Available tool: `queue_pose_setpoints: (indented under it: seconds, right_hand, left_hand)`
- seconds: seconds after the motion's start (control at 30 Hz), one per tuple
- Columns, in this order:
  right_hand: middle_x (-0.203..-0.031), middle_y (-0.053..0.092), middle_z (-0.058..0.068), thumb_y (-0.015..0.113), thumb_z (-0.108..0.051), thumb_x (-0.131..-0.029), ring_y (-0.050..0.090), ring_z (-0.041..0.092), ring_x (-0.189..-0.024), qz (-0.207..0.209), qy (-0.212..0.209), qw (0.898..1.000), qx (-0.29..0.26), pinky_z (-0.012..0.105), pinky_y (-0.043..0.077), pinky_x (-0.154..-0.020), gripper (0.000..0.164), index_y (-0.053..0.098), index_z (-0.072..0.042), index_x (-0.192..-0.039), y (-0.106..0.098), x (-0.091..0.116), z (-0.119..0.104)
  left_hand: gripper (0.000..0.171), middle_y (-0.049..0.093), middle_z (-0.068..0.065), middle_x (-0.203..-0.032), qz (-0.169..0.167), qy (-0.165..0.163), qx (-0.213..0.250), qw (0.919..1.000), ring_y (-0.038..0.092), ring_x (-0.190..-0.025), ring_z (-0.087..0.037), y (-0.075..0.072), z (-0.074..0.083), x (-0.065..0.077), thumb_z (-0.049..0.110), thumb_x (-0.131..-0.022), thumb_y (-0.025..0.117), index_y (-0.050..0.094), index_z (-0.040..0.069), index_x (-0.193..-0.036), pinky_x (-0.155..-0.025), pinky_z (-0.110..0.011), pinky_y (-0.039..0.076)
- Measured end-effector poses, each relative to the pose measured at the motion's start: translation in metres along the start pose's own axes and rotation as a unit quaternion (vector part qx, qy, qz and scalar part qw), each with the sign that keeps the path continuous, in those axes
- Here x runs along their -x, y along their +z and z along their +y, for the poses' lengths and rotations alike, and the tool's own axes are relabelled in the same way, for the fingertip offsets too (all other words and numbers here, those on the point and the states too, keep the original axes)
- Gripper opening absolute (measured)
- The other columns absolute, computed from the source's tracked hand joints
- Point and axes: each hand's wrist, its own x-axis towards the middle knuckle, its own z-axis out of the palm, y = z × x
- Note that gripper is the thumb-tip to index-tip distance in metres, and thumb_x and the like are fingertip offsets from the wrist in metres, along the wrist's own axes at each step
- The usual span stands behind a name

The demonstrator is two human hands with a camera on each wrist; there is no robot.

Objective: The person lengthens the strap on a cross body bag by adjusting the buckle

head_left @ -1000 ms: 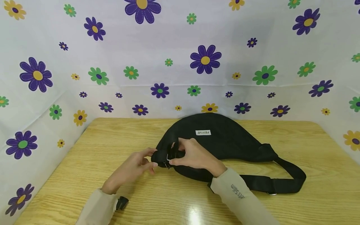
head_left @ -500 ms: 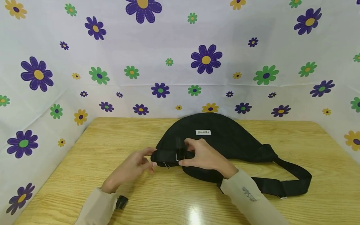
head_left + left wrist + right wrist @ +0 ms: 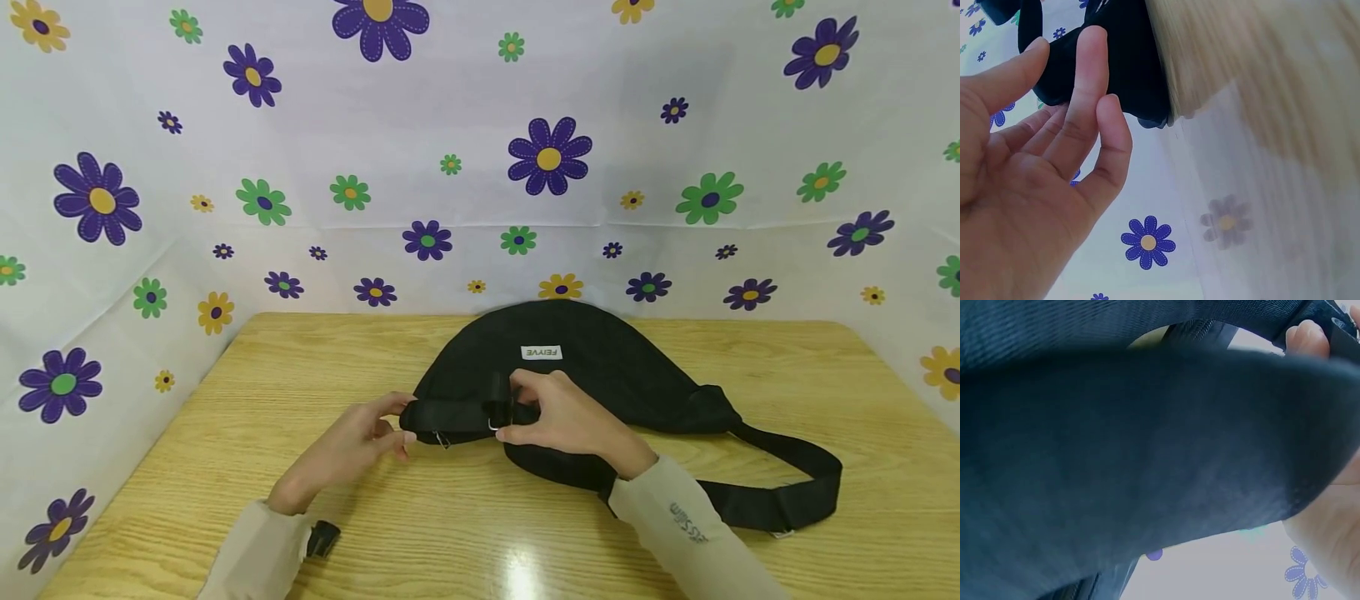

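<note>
The bag is laid on the tabletop, backed by the cloth. The left grip is placed at its left end, the right grip before its middle; the strap is looped out rightward and frontward.

The crescent-shaped black bag looks to me like matt cloth, its white rectangular label smooth and flat. Out at the bag's four o'clock, the flat black strap passes for dull webbing; at the bag's eight, the silver zip pull shines like metal. The yellow-brown, wood-grained table is glossy, glaring at six. At twelve, the white flower-printed cloth backdrop is matt, faintly creased.
</note>
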Motion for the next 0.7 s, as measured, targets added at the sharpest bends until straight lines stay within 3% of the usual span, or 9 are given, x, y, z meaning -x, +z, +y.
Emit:
queue_pose_setpoints:
  seconds: [0.33, 0.53, 0.7]
  right_hand:
    - [-0.093, 0.075, -0.002, 0.081, -0.021, -0.084, 0.064, 0.007, -0.085, 0.001, -0.004, 1.0, 0.022, 0.032, 0.048, -0.079, 0.038, 0.065, -0.002, -0.113, -0.005, 0.01, 0.004]
    - [-0.09, 0.075, -0.003, 0.081, -0.02, -0.084, 0.055, 0.01, -0.076, 0.002, -0.008, 1.0, 0.021, 0.03, 0.042, -0.069, 0.036, 0.065, -0.002, -0.111, -0.01, 0.015, 0.006]
    - [-0.088, 0.075, -0.004, 0.08, -0.019, -0.084, 0.054, 0.011, -0.076, 0.0, -0.004, 1.0, 0.018, 0.029, 0.042, -0.07, 0.036, 0.065, -0.002, -0.111, -0.013, 0.018, 0.008]
  left_hand:
    - [0.044, 0.059, -0.029, -0.127, -0.003, 0.004, -0.008, 1.0, 0.07, -0.071, -0.018, -0.001, -0.002, 0.001, 0.003, -0.101, 0.062, 0.048, -0.01, -0.14, -0.06, -0.024, 0.042]
    - [0.044, 0.066, -0.021, -0.115, -0.001, 0.0, -0.019, 0.9998, 0.069, -0.071, -0.017, -0.002, -0.003, 0.002, 0.004, -0.101, 0.062, 0.048, -0.01, -0.14, -0.062, -0.025, 0.043]
    - [0.044, 0.07, -0.013, -0.1, -0.004, 0.001, -0.024, 0.9997, 0.069, -0.071, -0.017, -0.003, -0.003, 0.002, 0.004, -0.101, 0.062, 0.047, -0.011, -0.14, -0.064, -0.025, 0.044]
